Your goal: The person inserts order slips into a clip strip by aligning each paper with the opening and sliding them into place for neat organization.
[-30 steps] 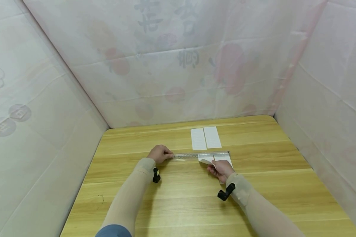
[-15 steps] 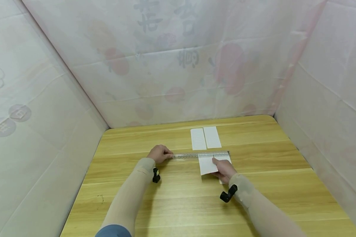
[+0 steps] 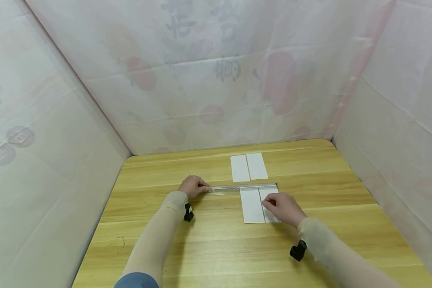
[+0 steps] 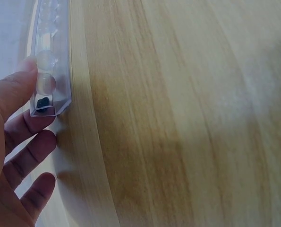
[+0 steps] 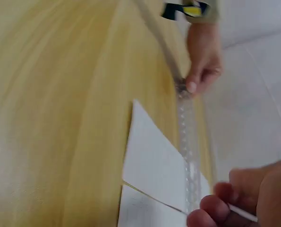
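At the left end of the clear strip (image 3: 223, 189): my left hand (image 3: 193, 187) pinches the smooth, angular plastic.
Near side of the strip: two flat white paper rectangles (image 3: 252, 207), upper edges beneath it, a straight gap between.
Before the strip's right end: my right hand (image 3: 285, 209) curls over one rectangle; whether it grips, I cannot tell.
Beyond the strip: two similar papers (image 3: 240, 169) on wood-grained tabletop (image 3: 216, 248).
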{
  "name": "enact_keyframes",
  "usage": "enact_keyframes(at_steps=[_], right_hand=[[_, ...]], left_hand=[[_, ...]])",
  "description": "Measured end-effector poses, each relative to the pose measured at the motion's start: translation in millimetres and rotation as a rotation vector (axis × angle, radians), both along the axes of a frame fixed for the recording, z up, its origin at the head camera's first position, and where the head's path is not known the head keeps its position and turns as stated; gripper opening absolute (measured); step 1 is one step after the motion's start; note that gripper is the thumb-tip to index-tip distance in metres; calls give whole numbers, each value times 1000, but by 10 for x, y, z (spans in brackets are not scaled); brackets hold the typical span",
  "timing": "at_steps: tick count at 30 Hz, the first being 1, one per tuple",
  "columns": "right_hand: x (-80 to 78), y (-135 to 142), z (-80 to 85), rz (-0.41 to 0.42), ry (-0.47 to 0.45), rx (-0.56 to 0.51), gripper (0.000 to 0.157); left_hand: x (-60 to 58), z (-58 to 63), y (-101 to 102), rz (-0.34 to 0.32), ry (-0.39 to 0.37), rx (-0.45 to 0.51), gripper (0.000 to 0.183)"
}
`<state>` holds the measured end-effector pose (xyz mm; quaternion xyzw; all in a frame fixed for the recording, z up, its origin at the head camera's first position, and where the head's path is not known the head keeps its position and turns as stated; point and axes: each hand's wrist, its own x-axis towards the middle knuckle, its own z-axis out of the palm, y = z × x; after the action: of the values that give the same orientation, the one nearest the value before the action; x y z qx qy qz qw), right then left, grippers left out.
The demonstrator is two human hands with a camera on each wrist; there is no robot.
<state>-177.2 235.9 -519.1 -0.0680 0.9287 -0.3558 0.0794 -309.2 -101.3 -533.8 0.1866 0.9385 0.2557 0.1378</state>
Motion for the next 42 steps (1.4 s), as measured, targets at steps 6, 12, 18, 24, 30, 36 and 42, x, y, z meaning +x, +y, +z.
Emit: enact_keyframes(at_steps=[6, 12, 18, 24, 30, 36, 42], right_hand=[[113, -227, -100, 383, 300, 313, 33], [217, -252, -247, 530, 326, 467, 50], [236, -226, -320, 541, 328, 475, 52], [220, -232, -309, 539, 294, 451, 53], [222, -235, -304, 525, 261, 430, 52], [213, -224, -304, 500, 277, 401, 53], [160, -223, -301, 469, 276, 412, 55]], left_hand=[[-27, -10, -15, 1, 8, -9, 16], [1, 20, 8, -8, 8, -7, 16], [11, 26, 12, -6, 17, -11, 16], [10, 28, 12, -2, 13, 0, 15], [10, 20, 15, -16, 16, -7, 16], [7, 12, 8, -12, 6, 3, 16], [-6, -11, 4, -23, 12, 7, 17]])
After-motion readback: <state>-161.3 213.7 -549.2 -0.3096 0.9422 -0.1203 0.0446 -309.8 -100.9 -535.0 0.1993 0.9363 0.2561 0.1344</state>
